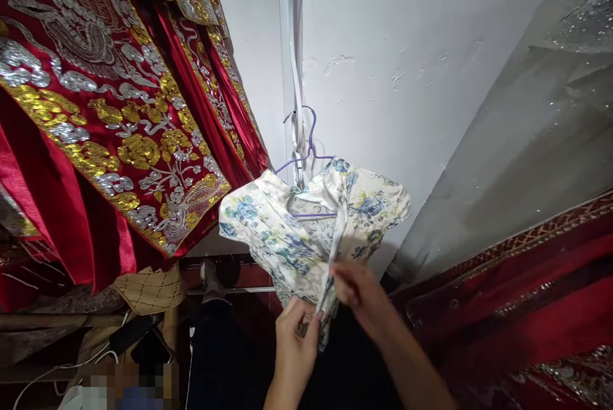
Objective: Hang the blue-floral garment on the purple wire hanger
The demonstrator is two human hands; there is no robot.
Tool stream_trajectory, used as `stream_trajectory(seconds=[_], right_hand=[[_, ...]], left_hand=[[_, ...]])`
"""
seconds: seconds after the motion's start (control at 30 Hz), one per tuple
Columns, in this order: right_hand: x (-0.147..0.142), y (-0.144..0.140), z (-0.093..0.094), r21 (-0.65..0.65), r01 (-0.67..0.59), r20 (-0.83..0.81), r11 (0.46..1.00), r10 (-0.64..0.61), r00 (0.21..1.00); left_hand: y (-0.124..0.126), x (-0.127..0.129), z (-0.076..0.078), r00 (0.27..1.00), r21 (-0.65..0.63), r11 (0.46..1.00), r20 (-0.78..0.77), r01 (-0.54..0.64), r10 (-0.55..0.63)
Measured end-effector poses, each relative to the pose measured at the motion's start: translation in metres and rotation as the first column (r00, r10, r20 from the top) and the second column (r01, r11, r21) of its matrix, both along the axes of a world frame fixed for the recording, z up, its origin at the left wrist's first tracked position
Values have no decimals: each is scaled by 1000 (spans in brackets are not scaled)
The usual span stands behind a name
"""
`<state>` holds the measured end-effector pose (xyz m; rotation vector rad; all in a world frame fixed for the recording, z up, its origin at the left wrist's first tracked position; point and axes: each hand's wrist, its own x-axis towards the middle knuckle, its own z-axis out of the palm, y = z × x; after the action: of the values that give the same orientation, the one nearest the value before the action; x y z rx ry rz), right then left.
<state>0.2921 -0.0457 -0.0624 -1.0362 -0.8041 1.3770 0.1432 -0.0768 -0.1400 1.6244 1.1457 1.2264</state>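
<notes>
A white short-sleeved blouse (pixel 297 244) with blue and yellow flowers hangs on a purple wire hanger (pixel 311 149) by the wall. Its front edge runs down from the neckline toward my hands. With thumb and fingers pinched, my left hand (pixel 297 327) grips the lower part of that front edge. Higher and to the right, my right hand (pixel 359 288) has its fingers curled at the same edge, pinching the fabric. Part of the blouse's lower front is hidden behind my hands.
Red garments (pixel 143 110) with gold and silver embroidery hang at left. Pale sheer fabric (pixel 517 116) and dark red cloth (pixel 527 288) are at right. A white strap (pixel 293 46) runs down the wall (pixel 383 27). A dark phone (pixel 151 349) and white cables lie lower left.
</notes>
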Motion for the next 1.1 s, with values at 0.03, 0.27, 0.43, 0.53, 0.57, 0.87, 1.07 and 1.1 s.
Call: stream_trajectory(seconds=[0.03, 0.27, 0.43, 0.53, 0.57, 0.87, 1.07, 1.1], right_hand=[[8, 10, 19, 11, -2, -41, 1000, 3, 999], [21, 45, 141, 268, 28, -63, 963, -11, 998], [5, 33, 136, 300, 40, 46, 953, -57, 997], [-7, 31, 128, 368, 40, 143, 929, -99, 985], [-10, 30, 127, 390, 36, 174, 920, -112, 978], [-10, 13, 126, 497, 41, 355, 867, -246, 902], [-8, 49, 69, 452, 96, 348, 887, -275, 896], [-8, 52, 57, 434, 92, 376, 896, -273, 885]], left_hand=[[-3, 6, -1, 1000, -11, 1000, -3, 23, -23], [-23, 22, -11, 983, 9, 984, -51, 180, -179], [-4, -15, 0, 984, 16, 989, -102, 148, -146], [20, -27, 39, 993, 89, 990, -66, 106, -100], [28, -27, 58, 998, 123, 990, -28, 65, -62], [76, -1, 196, 999, 592, 805, -37, 46, -30], [74, -3, 198, 985, 736, 671, -165, 88, 52], [74, -7, 198, 988, 755, 654, -133, 48, 81]])
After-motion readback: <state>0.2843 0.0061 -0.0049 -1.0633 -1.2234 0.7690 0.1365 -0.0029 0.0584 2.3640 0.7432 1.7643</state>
